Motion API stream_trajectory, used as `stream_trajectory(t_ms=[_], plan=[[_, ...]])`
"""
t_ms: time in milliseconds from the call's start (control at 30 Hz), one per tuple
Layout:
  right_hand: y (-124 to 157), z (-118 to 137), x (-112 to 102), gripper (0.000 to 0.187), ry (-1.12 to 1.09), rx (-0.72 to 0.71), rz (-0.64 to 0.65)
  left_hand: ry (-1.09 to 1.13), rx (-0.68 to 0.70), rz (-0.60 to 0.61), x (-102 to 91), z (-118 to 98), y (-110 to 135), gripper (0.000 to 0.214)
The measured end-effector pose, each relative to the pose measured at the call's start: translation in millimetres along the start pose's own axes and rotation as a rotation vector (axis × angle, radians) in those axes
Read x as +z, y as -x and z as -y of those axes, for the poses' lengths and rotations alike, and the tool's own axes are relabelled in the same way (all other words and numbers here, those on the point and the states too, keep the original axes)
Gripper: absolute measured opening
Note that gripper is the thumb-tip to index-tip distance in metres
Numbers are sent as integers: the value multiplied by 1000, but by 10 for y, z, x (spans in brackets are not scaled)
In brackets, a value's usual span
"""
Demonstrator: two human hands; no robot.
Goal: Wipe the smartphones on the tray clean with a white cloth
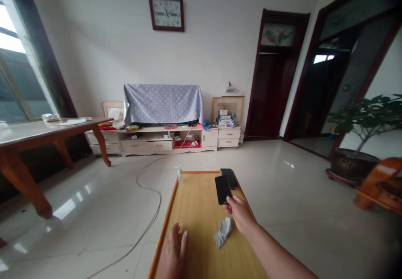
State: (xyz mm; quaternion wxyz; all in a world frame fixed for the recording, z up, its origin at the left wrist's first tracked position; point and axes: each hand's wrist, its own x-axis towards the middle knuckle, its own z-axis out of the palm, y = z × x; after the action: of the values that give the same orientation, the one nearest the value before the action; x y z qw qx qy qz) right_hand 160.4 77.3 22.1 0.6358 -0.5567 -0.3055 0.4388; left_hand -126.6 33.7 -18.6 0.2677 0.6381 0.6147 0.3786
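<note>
My right hand (240,212) grips the near end of a black phone (222,189) and holds it just above the small wooden table (194,212). A second black phone (229,177) lies on the table's far right corner, right behind the first. My left hand (174,249) rests flat on the table near its left edge, fingers stretched out, holding nothing. A crumpled white cloth (222,232) lies on the table just under my right wrist. A small clear bottle (179,174) stands at the far left corner.
A grey cable (147,212) snakes over the tiled floor left of the table. A long wooden table (40,134) stands at left. A low TV cabinet (163,139) with a cloth-covered screen is against the far wall. A potted plant (361,145) and wooden chair (381,185) are at right.
</note>
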Motion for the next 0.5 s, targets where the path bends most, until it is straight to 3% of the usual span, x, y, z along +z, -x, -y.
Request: stream_trajectory(t_ms=[233,500], plan=[[-528,7,-355,49,-87,-24,-154,-104,13,10,117,29,-72,65],[-995,-44,-434,53,-157,23,-220,-172,51,-24,216,51,-137,62]])
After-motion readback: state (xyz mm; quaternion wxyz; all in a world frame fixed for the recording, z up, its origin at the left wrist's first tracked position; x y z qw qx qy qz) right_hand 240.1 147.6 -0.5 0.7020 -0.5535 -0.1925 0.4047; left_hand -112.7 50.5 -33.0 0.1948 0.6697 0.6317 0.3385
